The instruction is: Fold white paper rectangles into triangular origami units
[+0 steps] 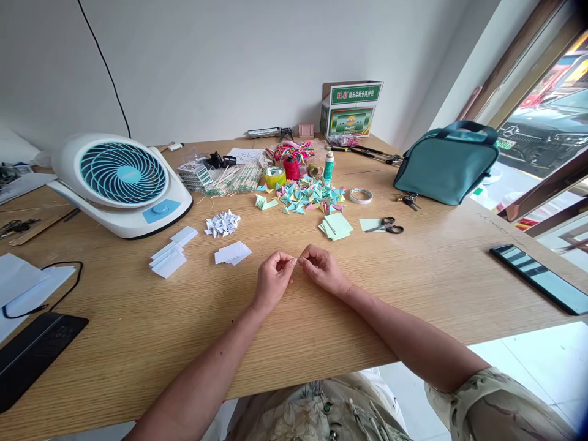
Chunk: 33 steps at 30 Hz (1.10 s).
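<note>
My left hand [272, 280] and my right hand [324, 269] meet above the table's front half, thumbs and forefingers pinched together at the tips. A tiny pale bit shows between them, too small and covered to name. Left of my hands lie small white paper slips [233, 252] and a heap of folded white paper pieces [223, 224]. Beyond my right hand is a stack of light green paper squares [335, 226]. Black-handled scissors [390, 226] rest partly on another green sheet [370, 225]. Folded coloured paper pieces [305, 197] are heaped behind.
A white fan [124, 177] stands at the left, near more white slips [169, 260]. Further back are a tape roll [361, 196], a glue bottle [328, 166], bagged sticks [236, 179] and a cardboard box [351, 110]. On the right sit a teal bag [443, 162] and a phone [542, 278].
</note>
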Each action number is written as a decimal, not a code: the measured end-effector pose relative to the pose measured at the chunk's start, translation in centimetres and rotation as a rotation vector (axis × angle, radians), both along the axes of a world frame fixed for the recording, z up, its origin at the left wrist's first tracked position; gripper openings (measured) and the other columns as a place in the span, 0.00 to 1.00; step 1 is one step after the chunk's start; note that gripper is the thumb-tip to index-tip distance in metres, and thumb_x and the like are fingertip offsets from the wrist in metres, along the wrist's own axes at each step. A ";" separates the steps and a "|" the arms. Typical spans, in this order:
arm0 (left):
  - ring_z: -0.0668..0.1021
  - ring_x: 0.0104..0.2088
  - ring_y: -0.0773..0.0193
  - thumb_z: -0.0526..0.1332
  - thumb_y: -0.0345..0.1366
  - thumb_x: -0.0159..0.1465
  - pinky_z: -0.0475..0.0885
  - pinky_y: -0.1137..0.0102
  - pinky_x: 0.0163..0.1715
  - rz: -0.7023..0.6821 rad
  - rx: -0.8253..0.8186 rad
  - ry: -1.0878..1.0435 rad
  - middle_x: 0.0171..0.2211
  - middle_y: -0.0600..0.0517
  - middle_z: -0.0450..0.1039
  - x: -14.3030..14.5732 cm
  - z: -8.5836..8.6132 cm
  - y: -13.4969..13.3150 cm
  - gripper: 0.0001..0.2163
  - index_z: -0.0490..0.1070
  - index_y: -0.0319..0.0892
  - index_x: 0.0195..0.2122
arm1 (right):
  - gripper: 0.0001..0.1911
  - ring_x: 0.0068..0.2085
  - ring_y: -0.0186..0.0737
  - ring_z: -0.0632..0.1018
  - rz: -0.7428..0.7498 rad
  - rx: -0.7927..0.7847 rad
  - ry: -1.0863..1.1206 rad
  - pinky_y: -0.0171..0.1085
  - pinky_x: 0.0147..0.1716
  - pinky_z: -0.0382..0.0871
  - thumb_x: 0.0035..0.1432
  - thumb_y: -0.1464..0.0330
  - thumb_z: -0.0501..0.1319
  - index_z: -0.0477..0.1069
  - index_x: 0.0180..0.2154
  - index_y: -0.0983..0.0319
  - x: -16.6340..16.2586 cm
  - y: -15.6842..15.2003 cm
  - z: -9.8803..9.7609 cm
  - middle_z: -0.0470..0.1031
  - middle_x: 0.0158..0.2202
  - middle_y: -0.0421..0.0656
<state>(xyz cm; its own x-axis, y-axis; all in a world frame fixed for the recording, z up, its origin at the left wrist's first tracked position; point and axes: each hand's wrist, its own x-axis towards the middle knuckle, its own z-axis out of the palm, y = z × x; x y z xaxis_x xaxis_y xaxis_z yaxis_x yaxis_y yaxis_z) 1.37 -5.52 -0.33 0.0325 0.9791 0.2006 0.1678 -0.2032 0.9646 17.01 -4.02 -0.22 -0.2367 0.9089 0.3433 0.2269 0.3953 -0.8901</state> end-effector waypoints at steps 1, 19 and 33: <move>0.69 0.23 0.69 0.63 0.43 0.58 0.70 0.77 0.18 -0.003 -0.007 -0.005 0.23 0.55 0.67 0.0 0.0 0.0 0.11 0.70 0.40 0.28 | 0.12 0.26 0.33 0.66 -0.001 0.005 0.000 0.34 0.27 0.59 0.59 0.64 0.57 0.65 0.25 0.62 0.0 0.0 0.1 0.65 0.24 0.38; 0.68 0.22 0.70 0.62 0.43 0.58 0.69 0.78 0.16 0.022 0.000 0.071 0.23 0.55 0.65 -0.5 0.2 0.3 0.11 0.69 0.40 0.27 | 0.16 0.24 0.31 0.60 0.052 -0.119 0.032 0.33 0.24 0.53 0.59 0.57 0.57 0.61 0.26 0.61 -0.2 0.0 -0.1 0.60 0.21 0.35; 0.71 0.24 0.67 0.62 0.45 0.57 0.68 0.75 0.22 0.339 0.018 0.304 0.24 0.54 0.71 -9.3 3.7 4.8 0.12 0.72 0.41 0.30 | 0.09 0.27 0.33 0.66 0.136 -0.214 0.047 0.33 0.27 0.60 0.61 0.63 0.55 0.66 0.33 0.62 -0.5 0.1 -1.0 0.67 0.27 0.38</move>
<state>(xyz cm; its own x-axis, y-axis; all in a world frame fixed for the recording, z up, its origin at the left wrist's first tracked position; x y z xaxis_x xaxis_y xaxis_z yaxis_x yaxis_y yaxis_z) -7.96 -0.72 3.36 -0.2294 0.9410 0.2489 0.5027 -0.1045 0.8582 16.53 -3.93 -1.23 -0.3503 0.9228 0.1604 0.1409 0.2212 -0.9650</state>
